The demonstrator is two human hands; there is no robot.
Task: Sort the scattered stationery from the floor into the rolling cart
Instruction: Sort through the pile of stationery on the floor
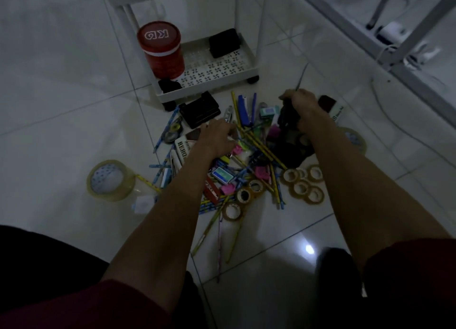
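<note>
My right hand [299, 101] has its fingers closed round a thin stick [301, 78] above the stationery pile [246, 161] on the floor. My left hand [217, 136] reaches into the pile — whether it grips anything I cannot tell. Best to gather like with like, then lift it clear into the rolling cart [209, 90] just beyond.

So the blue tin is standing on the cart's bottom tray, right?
Not quite: the tin is red, not blue. The head view shows it standing on the cart's bottom tray, as you said.
</note>
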